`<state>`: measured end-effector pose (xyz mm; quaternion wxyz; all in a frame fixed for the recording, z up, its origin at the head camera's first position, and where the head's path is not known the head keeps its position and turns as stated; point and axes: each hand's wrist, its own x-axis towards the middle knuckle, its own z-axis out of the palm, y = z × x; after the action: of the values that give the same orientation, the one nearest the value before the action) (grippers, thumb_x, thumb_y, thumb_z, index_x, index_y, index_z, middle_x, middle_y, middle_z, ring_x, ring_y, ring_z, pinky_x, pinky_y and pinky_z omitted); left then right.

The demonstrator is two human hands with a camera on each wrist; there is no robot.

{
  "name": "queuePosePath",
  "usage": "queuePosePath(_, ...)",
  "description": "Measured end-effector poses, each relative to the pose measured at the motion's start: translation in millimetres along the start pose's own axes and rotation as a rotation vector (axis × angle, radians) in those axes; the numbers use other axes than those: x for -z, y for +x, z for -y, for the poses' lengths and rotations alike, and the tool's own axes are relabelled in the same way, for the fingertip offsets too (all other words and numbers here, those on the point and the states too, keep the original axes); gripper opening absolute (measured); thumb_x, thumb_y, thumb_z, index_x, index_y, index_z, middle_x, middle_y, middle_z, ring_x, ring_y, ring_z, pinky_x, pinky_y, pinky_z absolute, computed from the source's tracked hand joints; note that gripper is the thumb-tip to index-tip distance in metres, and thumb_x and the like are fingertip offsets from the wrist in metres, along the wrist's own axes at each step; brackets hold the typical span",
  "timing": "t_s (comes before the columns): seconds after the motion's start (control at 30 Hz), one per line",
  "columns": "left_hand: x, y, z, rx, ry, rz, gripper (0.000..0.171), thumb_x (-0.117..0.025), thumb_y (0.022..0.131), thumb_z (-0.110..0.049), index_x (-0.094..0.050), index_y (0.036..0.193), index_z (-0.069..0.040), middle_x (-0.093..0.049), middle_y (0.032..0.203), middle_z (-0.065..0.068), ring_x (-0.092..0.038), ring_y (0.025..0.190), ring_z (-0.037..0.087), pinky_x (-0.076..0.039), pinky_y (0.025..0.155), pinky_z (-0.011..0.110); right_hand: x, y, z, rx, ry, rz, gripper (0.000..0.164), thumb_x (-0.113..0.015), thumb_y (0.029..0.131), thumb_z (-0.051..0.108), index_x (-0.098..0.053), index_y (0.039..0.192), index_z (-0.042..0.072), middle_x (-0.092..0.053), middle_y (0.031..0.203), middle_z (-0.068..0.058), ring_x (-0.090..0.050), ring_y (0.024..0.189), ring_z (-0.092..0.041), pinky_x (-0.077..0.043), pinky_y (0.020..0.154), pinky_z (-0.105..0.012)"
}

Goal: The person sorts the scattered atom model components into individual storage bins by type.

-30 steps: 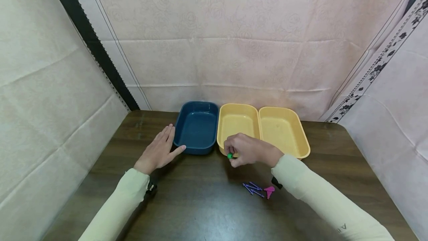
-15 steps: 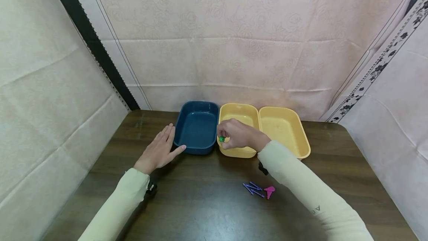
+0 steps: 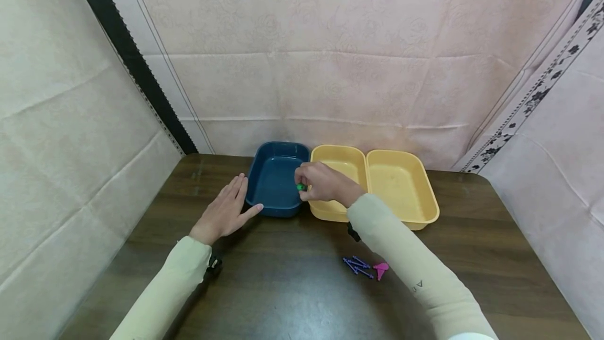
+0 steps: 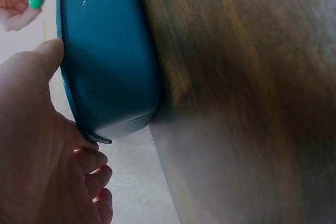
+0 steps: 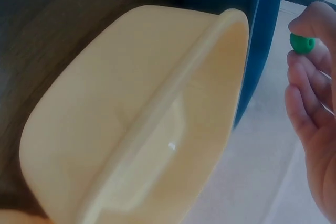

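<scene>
My right hand (image 3: 322,182) pinches a round green bead (image 5: 302,44) between thumb and fingertips; a small hole shows in the bead. That hand is above the seam between the blue tub (image 3: 278,209) and the left yellow tub (image 3: 330,212). At the blue tub's near left corner, my left hand (image 3: 224,212) rests with fingers straight and thumb spread. In the left wrist view its thumb (image 4: 50,53) touches the tub's rim, and the green bead shows at the upper left. The blue tub's visible floor holds nothing.
A second yellow tub (image 3: 401,182) joins the row on the right. Several purple pegs (image 3: 357,266) and a pink piece (image 3: 380,270) lie on the brown wooden table (image 3: 283,287) in front. Pale patterned cloth (image 3: 340,67) hangs behind and at both sides.
My right hand has moved left and away from me with the green bead, from the near edge of the left yellow tub to the blue tub's right rim. The left hand stays put.
</scene>
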<state>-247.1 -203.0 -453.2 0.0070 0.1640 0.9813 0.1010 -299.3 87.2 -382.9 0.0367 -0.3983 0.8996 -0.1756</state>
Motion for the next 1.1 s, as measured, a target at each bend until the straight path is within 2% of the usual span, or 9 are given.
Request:
queuePosePath(0.13, -0.8, -1.0, -0.4, -0.004, 0.000, 0.002, 0.098, -0.029, 0.091, -0.074, -0.006, 0.156, -0.005, -0.004, 0.165, 0.012, -0.009, 0.153, 0.032, -0.016, 0.123, 0.051, -6.6, 5.4, -2.2, -0.019, -0.006, -0.007, 0.016, -0.069, 0.086, 0.020, -0.069, 0.100, 0.011, -0.063, 0.091, -0.004, -0.054, 0.082, -0.013, -0.051, 0.072, -0.022)
queuePosePath(0.27, -1.8, -1.7, 0.1, -0.003, -0.003, 0.004, 0.097, -0.029, 0.091, -0.074, -0.006, 0.156, -0.006, -0.004, 0.165, 0.011, -0.008, 0.153, 0.032, -0.016, 0.123, 0.050, -8.7, 8.2, -2.7, -0.051, -0.018, -0.011, 0.025, -0.067, 0.089, 0.022, -0.068, 0.112, 0.011, -0.065, 0.106, -0.003, -0.062, 0.094, -0.015, -0.056, 0.083, -0.024)
queuePosePath(0.37, -2.1, -2.2, 0.2, -0.003, -0.003, 0.002, 0.097, -0.030, 0.091, -0.074, -0.006, 0.156, -0.006, -0.003, 0.165, 0.011, -0.008, 0.153, 0.032, -0.016, 0.123, 0.050, -4.6, 7.1, -1.4, -0.070, -0.020, -0.022, 0.033, -0.066, 0.091, 0.024, -0.066, 0.121, 0.010, -0.065, 0.119, -0.006, -0.066, 0.104, -0.019, -0.056, 0.090, -0.028)
queuePosePath(0.47, -2.0, -2.0, -0.1, -0.003, -0.004, -0.003, 0.097, -0.029, 0.091, -0.075, -0.006, 0.156, -0.007, -0.003, 0.165, 0.011, -0.007, 0.153, 0.031, -0.016, 0.123, 0.050, 2.9, 2.2, -0.1, -0.061, -0.034, -0.038, 0.035, -0.065, 0.092, 0.025, -0.065, 0.123, 0.009, -0.064, 0.122, -0.007, -0.066, 0.106, -0.020, -0.056, 0.091, -0.029)
queuePosePath(0.7, -0.8, 0.4, 0.7, -0.011, -0.006, 0.007, 0.098, -0.027, 0.091, -0.075, -0.004, 0.156, -0.006, -0.002, 0.165, 0.012, -0.006, 0.153, 0.031, -0.015, 0.123, 0.051, 21.9, -20.4, 0.5, -0.036, -0.046, -0.049, 0.030, -0.065, 0.092, 0.025, -0.066, 0.118, 0.010, -0.067, 0.113, -0.005, -0.065, 0.103, -0.020, -0.056, 0.090, -0.030)
queuePosePath(0.9, 0.5, 0.4, 1.2, -0.017, 0.004, 0.013, 0.098, -0.028, 0.091, -0.074, -0.003, 0.156, -0.005, -0.002, 0.165, 0.013, -0.006, 0.153, 0.031, -0.014, 0.123, 0.051, 34.6, -43.4, -1.2, 0.001, -0.062, -0.029, 0.030, -0.065, 0.091, 0.022, -0.067, 0.118, 0.008, -0.067, 0.112, -0.008, -0.064, 0.101, -0.023, -0.055, 0.090, -0.034)
queuePosePath(1.1, 1.0, 0.5, 0.5, -0.017, 0.002, 0.010, 0.096, -0.029, 0.092, -0.073, -0.004, 0.156, -0.005, -0.003, 0.165, 0.013, -0.007, 0.153, 0.032, -0.014, 0.123, 0.051, 44.2, -69.2, 3.2, 0.041, -0.092, -0.018, 0.026, -0.067, 0.090, 0.021, -0.068, 0.114, 0.010, -0.069, 0.109, -0.004, -0.066, 0.099, -0.020, -0.056, 0.089, -0.033)
